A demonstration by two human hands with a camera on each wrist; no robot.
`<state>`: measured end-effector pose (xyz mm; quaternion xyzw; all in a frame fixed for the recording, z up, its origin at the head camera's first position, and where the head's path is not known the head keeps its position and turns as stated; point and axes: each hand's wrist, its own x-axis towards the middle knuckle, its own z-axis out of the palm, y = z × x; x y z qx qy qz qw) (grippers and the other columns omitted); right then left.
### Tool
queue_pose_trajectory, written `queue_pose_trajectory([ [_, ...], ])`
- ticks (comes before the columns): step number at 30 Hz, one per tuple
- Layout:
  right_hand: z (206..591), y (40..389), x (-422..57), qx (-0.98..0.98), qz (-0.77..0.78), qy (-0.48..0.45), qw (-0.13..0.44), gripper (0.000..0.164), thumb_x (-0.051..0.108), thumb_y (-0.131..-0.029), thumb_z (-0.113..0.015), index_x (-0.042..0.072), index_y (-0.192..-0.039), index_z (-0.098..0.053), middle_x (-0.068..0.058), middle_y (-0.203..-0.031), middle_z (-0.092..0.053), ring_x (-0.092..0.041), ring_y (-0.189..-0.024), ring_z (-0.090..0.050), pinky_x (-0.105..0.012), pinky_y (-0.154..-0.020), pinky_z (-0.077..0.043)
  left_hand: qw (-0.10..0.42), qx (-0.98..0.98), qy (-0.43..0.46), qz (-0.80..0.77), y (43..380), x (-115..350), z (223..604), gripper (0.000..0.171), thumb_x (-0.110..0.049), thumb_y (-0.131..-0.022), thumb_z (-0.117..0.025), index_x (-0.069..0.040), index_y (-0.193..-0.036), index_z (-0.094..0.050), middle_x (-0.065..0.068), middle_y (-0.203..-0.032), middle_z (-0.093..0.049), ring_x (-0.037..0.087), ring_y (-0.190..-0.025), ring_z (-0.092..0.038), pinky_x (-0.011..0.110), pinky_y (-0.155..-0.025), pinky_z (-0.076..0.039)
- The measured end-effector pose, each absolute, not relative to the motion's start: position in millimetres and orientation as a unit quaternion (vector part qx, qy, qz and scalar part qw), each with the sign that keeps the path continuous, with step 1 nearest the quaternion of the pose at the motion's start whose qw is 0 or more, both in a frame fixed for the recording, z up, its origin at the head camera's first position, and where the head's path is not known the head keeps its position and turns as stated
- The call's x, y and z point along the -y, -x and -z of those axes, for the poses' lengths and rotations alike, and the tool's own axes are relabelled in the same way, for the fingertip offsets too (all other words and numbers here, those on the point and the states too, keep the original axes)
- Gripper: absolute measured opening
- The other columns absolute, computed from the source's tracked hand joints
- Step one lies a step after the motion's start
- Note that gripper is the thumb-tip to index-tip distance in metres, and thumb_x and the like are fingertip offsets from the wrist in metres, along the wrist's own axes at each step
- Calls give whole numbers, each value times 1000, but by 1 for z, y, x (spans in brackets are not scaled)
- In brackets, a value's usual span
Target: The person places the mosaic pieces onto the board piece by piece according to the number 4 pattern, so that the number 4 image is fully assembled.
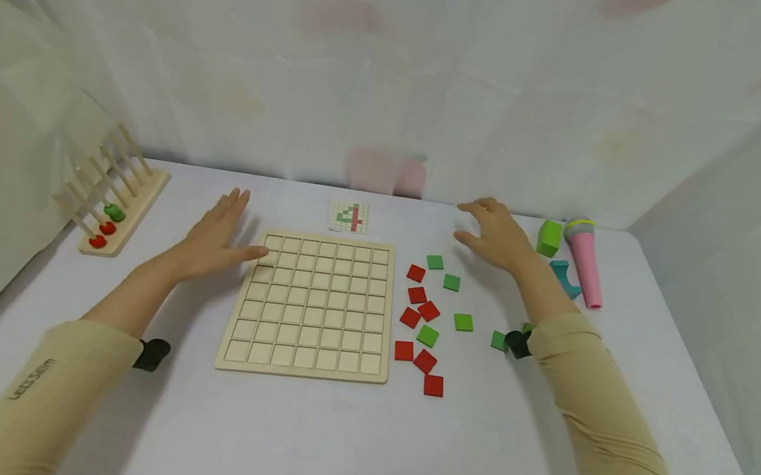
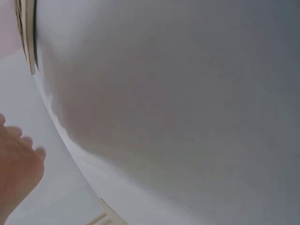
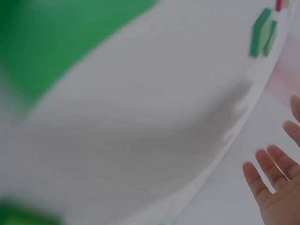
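Note:
A pale wooden grid board lies mid-table, its squares bare. My left hand hovers at the board's left edge, fingers extended and thumb reaching over an upper-left corner square; it holds nothing. To the right of the board are scattered red square tiles and green square tiles. Beyond the upper tiles, my right hand hangs over the table with loosely spread fingers and nothing in them. A small pattern card with a green and red design lies behind the board. In the right wrist view, green tiles show beyond the palm's shadow.
At the far left stands a wooden peg rack with red and green beads. A green block, a teal curved piece and a pink toy microphone lie at the back right. Curtains border the table behind and at both sides.

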<state>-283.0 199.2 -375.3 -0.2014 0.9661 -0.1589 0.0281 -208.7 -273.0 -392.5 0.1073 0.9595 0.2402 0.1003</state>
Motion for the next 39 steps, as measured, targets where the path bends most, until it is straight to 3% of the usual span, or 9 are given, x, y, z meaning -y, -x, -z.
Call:
queue_pose_trajectory([
  [5, 376, 285, -183, -941, 248, 201, 109, 46, 27, -94, -63, 6, -135, -58, -21, -138, -52, -37, -124, -54, -52, -104, -48, 145, -941, -120, -283, 212, 269, 395, 112, -55, -87, -67, -12, -160, 7, 12, -168, 9, 41, -156, 2, 65, -123, -7],
  [9, 376, 286, -174, -919, 286, 186, 198, 45, 24, -91, -65, 9, -133, -59, -18, -135, -56, -34, -123, -53, -51, -104, -46, 165, -940, -133, -268, 212, 269, 396, 114, -53, -82, -74, -7, -160, -5, 21, -167, -6, 47, -153, -9, 65, -122, -13],
  [13, 381, 288, -172, -906, 291, 189, 240, 43, 20, -88, -69, 11, -129, -61, -15, -131, -58, -30, -121, -51, -47, -103, -44, 187, -931, -152, -275, 210, 273, 399, 124, -46, -71, -86, -5, -159, -9, 21, -167, -8, 47, -153, -8, 63, -123, -11],
  [16, 385, 289, -173, -900, 303, 191, 247, 41, 15, -85, -71, 9, -125, -62, -14, -126, -57, -29, -116, -52, -42, -99, -44, 207, -920, -171, -287, 207, 275, 400, 131, -41, -63, -91, -5, -159, -10, 18, -168, -2, 46, -154, -1, 64, -124, -6],
  [21, 387, 288, -174, -896, 313, 196, 249, 40, 11, -84, -73, 8, -122, -63, -14, -122, -58, -29, -116, -52, -42, -101, -44, 231, -909, -187, -291, 206, 275, 398, 134, -36, -60, -93, -7, -159, -9, 17, -168, 2, 47, -153, 9, 72, -119, 2],
  [28, 387, 287, -174, -901, 301, 193, 246, 37, 13, -80, -77, 11, -115, -67, -10, -118, -62, -28, -119, -50, -47, -108, -41, 240, -911, -187, -277, 208, 272, 396, 135, -37, -60, -92, -6, -159, -6, 18, -168, 2, 50, -152, 10, 74, -117, 1],
  [39, 392, 292, -168, -917, 252, 211, 226, 22, 14, -82, -77, 10, -100, -66, -5, -99, -62, -22, -100, -52, -33, -90, -44, 239, -910, -193, -279, 208, 274, 399, 134, -37, -60, -92, -4, -159, -7, 18, -168, 2, 51, -152, 10, 76, -116, 1],
])
